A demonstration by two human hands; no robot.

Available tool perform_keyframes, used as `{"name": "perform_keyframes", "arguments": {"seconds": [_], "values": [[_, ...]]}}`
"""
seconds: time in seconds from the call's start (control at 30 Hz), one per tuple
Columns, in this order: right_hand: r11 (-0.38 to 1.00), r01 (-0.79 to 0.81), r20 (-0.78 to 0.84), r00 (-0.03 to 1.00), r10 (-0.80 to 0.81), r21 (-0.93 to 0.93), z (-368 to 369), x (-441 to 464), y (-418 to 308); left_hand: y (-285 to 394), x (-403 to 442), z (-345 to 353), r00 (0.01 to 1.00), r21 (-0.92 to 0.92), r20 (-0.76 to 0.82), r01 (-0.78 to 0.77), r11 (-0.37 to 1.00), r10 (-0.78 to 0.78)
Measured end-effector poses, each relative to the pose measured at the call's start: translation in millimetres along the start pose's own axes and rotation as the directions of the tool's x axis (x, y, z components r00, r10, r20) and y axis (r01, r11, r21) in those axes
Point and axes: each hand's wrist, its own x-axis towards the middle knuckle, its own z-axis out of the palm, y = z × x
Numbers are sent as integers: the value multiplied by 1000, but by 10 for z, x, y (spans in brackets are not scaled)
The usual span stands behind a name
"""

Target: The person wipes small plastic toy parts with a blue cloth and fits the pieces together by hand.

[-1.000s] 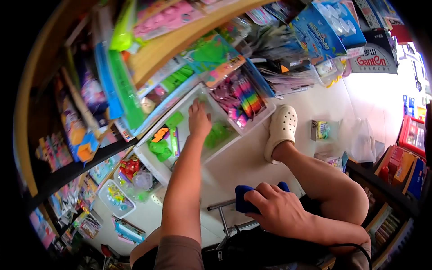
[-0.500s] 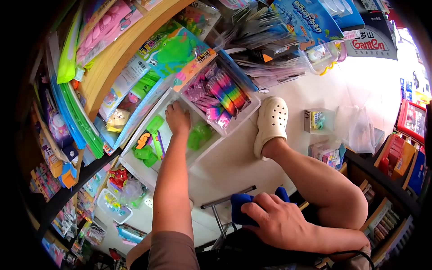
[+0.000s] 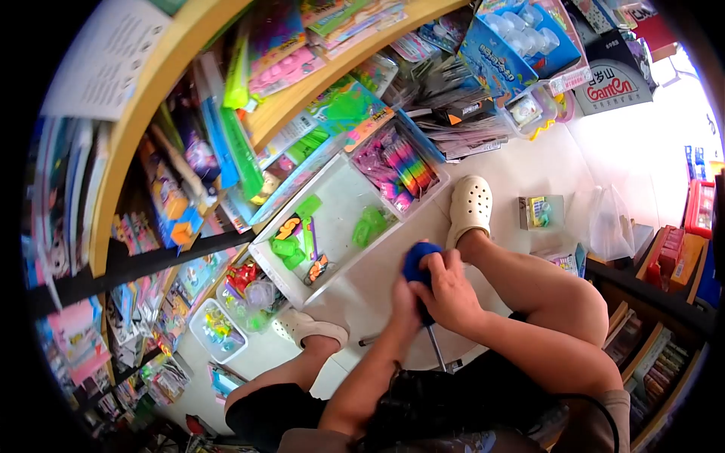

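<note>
My right hand [image 3: 453, 291] is closed around a bunched blue cloth [image 3: 418, 264] in front of my lap. Beside it, my left hand [image 3: 404, 306] presses on the same cloth from the left; motion blurs it a little and its fingertips are hidden. Beyond both hands sits a white plastic bin [image 3: 311, 293] on the floor. Small green toy pieces [image 3: 286, 249] lie at its left end, and a green clump [image 3: 369, 226] lies nearer its right side. Shiny rainbow-coloured packets [image 3: 408, 167] fill the compartment at the bin's far right.
Packed shelves [image 3: 124, 151] curve along the left. A small white tub [image 3: 219, 332] of little toys stands below the bin. To the right are a clear box [image 3: 541, 212], a plastic bag [image 3: 608, 226] and a low shelf [image 3: 642, 362]. My clogs [image 3: 470, 204] rest on the floor.
My left hand has come out of the bin and back to the blue cloth. My right hand has lifted the cloth forward off my lap area. The view has shifted left.
</note>
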Motion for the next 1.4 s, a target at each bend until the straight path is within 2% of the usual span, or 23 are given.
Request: {"name": "perform_keyframes", "arguments": {"seconds": [0.07, 0.27, 0.33, 0.37, 0.43, 0.47, 0.5, 0.57, 0.6, 0.7, 0.8, 0.83, 0.93, 0.97, 1.07, 1.17, 1.27, 1.3, 1.4], "values": [[980, 79, -112, 989, -101, -182, 99, -60, 87, -65, -229, 189, 997, -126, 58, 63, 990, -56], [987, 159, -160, 974, -159, -12, 301, -185, 29, 3, -511, 33, 992, 104, 36, -122, 987, 118], [982, 190, -171, 967, -187, 1, 354, -170, -39, 48, -594, 9, 988, 68, -6, -152, 986, 153], [992, 119, -171, 979, -110, 45, 375, -146, -79, 59, -635, -7, 986, 48, -28, -165, 985, 167], [991, -28, -159, 986, 49, 132, 411, -61, -161, 52, -686, -48, 968, 129, -4, -250, 960, 252], [988, -46, -128, 990, 65, 146, 426, -35, -176, 40, -710, -91, 957, 168, 8, -289, 943, 292], [986, -61, -99, 992, 77, 156, 437, 3, -186, 39, -704, -166, 958, 79, 12, -287, 955, 287], [984, -79, -95, 991, 96, 162, 534, 71, -165, 31, -756, -309, 948, 162, -29, -309, 937, 318], [964, -117, -24, 992, 126, 238, 543, 111, -188, 52, -797, -346, 941, 203, -51, -317, 926, 333], [874, -239, 201, 965, 166, 424, 590, 167, -290, 146, -936, -435, 932, 151, -88, -337, 929, 352], [763, -418, 561, 823, 89, 493, 535, 56, -450, 226, -938, -710, 939, -24, -196, -291, 956, 281], [792, -373, 568, 822, 39, 484, 633, 29, -411, 249, -939, -775, 914, 18, -250, -325, 945, 319], [818, -342, 622, 783, -23, 462, 701, -42, -483, 266, -1008, -781, 728, 288, -271, -563, 774, 630], [823, -376, 667, 745, -5, 426, 695, -58, -505, 277, -1020, -785, 671, 354, -210, -626, 695, 711], [770, -496, 718, 692, 71, 401, 853, -107, -526, 305, -1150, -935, 794, 309, 42, -587, 748, 606], [747, -548, 761, 643, 89, 376, 912, -124, -581, 196, -1271, -1049, 737, 587, 60, -572, 573, 673], [689, -557, 805, 590, -67, 465, 915, -154, -622, 117, -1365, -1042, 464, 857, 219, -512, 58, 858], [700, -552, 813, 578, -70, 453, 920, -173, -654, 123, -1407, -1046, 453, 867, 222, -497, 38, 864], [663, -656, 891, 452, -36, 360, 922, -212, -752, 163, -1453, -1192, 488, 870, 136, -475, 132, 862]]}}
